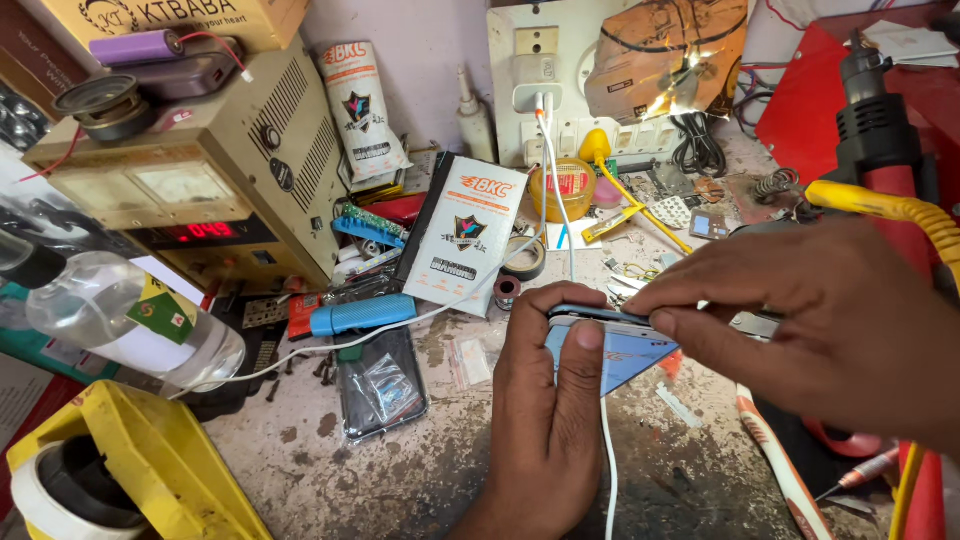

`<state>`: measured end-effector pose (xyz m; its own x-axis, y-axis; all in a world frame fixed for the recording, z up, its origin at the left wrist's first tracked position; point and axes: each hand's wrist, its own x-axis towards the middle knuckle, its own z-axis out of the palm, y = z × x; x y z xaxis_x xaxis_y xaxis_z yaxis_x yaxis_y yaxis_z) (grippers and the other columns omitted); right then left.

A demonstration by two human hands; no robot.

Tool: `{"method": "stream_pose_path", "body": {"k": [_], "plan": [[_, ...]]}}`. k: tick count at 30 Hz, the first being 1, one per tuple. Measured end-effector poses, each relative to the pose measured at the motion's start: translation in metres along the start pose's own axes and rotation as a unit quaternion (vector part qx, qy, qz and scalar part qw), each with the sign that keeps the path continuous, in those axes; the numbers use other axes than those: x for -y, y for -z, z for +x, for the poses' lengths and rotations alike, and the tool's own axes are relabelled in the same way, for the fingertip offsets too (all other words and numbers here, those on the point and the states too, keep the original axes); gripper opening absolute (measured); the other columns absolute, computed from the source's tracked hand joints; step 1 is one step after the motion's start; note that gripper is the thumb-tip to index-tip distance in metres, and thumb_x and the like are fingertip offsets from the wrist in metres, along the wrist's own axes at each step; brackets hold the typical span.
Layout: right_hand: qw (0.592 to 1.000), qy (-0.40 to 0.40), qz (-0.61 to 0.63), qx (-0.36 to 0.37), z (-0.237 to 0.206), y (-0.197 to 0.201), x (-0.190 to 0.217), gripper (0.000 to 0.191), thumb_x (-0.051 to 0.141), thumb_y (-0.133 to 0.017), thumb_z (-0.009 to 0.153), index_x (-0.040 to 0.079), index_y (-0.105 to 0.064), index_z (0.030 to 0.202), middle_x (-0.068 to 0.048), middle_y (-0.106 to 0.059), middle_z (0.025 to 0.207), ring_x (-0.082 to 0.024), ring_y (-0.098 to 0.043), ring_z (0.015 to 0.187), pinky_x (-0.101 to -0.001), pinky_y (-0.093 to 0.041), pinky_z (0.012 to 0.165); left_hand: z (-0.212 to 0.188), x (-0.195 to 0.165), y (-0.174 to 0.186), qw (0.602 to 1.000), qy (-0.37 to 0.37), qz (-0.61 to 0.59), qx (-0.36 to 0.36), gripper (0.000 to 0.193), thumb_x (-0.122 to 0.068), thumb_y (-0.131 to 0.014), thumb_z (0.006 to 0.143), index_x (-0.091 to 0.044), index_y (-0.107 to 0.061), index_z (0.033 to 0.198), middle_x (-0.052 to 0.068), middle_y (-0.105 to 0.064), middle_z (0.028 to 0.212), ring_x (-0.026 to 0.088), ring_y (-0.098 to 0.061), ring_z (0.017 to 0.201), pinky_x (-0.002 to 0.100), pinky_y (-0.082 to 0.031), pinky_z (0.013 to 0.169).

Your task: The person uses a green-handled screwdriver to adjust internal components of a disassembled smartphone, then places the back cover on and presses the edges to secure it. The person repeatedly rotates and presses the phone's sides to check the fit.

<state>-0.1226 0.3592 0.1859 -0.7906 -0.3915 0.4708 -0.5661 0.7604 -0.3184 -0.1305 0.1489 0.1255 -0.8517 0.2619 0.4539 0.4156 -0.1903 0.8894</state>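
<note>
Your left hand [548, 420] grips the phone [600, 325] from below, thumb on its edge, while your right hand [800, 320] pinches its top from the right.

Both hands cover most of the phone [612, 318]; the yellow tape dispenser [150, 470] runs off the bottom edge.

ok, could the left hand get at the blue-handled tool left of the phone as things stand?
Probably yes. The blue-handled tool lies uncovered on the bench, just left of the left hand, with only a white cable running past it. But that hand is gripping the phone and would have to let go.
</note>
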Motion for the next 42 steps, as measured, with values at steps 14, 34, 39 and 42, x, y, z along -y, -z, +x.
{"method": "stream_pose_path", "body": {"k": [14, 34, 39, 42], "plan": [[0.867, -0.237, -0.199, 0.391, 0.086, 0.037, 0.068, 0.016, 0.034, -0.076, 0.087, 0.019, -0.082, 0.089, -0.001, -0.072, 0.06, -0.015, -0.068, 0.05, -0.0319, -0.053, 0.056, -0.006, -0.001, -0.001, 1.0, -0.013, 0.014, -0.002, 0.029, -0.026, -0.042, 0.112, -0.002, -0.055, 0.123, 0.012, -0.066, 0.103, 0.018, -0.064, 0.1, 0.032, -0.05, 0.089], [0.893, -0.127, -0.233, 0.364, 0.084, 0.021, 0.074, 0.013, 0.029, -0.075, 0.072, 0.016, -0.072, 0.068, -0.003, -0.068, 0.059, -0.024, -0.066, 0.056, -0.0402, -0.054, 0.06, -0.016, 0.02, 0.001, 0.997, -0.041, -0.068, -0.002, 0.022, -0.019, -0.041, 0.114, -0.002, -0.052, 0.121, 0.012, -0.062, 0.118, 0.016, -0.059, 0.112, 0.031, -0.047, 0.101], [0.932, -0.001, -0.217, 0.291, 0.065, 0.016, 0.049, 0.013, 0.025, -0.076, 0.07, 0.015, -0.069, 0.071, -0.005, -0.068, 0.059, -0.029, -0.068, 0.06, -0.0459, -0.051, 0.061, -0.016, 0.03, -0.001, 0.993, -0.047, -0.109, -0.006, 0.02, -0.016, -0.042, 0.113, 0.0, -0.052, 0.122, 0.014, -0.061, 0.123, 0.017, -0.06, 0.116, 0.033, -0.046, 0.104], [0.922, -0.048, -0.208, 0.322, 0.056, 0.019, 0.035, 0.02, 0.034, -0.073, 0.086, 0.015, -0.072, 0.082, -0.001, -0.072, 0.069, -0.019, -0.073, 0.067, -0.0361, -0.054, 0.065, -0.014, 0.034, -0.004, 0.986, -0.053, -0.156, -0.024, 0.02, -0.015, -0.043, 0.114, 0.0, -0.051, 0.123, 0.014, -0.059, 0.123, 0.018, -0.058, 0.114, 0.034, -0.047, 0.103]]}}
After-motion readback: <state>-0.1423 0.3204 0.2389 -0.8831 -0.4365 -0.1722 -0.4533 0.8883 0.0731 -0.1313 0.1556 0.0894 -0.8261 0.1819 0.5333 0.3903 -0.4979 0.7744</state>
